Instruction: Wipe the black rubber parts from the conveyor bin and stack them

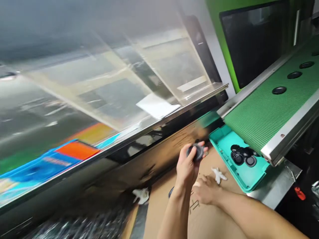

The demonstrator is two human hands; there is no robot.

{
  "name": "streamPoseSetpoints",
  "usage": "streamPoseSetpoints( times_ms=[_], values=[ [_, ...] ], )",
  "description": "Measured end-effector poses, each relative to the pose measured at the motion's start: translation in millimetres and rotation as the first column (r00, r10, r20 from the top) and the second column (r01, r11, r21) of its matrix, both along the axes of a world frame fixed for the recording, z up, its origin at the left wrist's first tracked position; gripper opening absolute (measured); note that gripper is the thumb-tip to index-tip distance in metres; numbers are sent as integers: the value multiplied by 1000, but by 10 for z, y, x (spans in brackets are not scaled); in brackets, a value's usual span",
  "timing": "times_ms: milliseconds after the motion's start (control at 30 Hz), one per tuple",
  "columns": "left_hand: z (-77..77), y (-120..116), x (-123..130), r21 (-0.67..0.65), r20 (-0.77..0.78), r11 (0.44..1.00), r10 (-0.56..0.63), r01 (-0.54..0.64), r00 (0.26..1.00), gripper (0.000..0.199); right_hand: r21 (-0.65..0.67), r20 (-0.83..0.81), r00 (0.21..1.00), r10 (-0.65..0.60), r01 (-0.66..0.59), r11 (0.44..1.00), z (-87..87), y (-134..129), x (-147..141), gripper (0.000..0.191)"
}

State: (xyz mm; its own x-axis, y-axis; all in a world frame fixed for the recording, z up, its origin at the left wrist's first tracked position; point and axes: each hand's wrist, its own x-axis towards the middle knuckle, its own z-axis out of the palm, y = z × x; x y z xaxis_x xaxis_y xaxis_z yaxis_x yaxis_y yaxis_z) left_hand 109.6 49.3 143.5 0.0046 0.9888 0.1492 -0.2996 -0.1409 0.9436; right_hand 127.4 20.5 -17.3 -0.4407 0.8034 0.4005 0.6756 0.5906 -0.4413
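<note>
My left hand (188, 162) is closed on a round black part (196, 152), thumb across its face, raised over the cardboard (161, 212). Lower and to its right, my right hand (204, 190) rests low over the cardboard with its fingers bent; whether anything is under them is hidden. A dark round edge (170, 192) shows just left of my left wrist. Several black round parts (238, 157) lie in the teal tray (251, 182) to the right of both hands.
A green conveyor belt (271, 113) carries more black discs (279, 90) above the tray. Crumpled white scraps lie at the cardboard (219, 175) and its left edge (141, 196). A machine with clear panels and a metal ledge (201, 96) runs along the left. Red-handled tool (299, 193) at right.
</note>
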Motion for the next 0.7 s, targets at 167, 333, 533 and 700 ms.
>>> streamPoseSetpoints(
  times_ms=[167, 333, 533, 700],
  values=[
    [-1031, -464, -1267, -332, 269, 925, 281, -185, 921, 27, -12, 22, 997, -73, 74, 997, -33, 53, 141, 24],
    [-1541, -510, -1150, -414, 467, 902, 327, -123, 821, 25, -1, -262, 947, -184, 190, 982, -18, 62, 81, 39],
    [-1533, -469, -1074, -420, 648, 900, 208, 116, 732, 36, 11, -176, 984, -6, 8, 1000, -29, -297, -225, 37],
    [-1509, -486, -1116, -396, 684, 906, 180, 152, 707, 38, 7, -77, 991, -114, 115, 993, 96, -225, -244, 38]
  ],
)
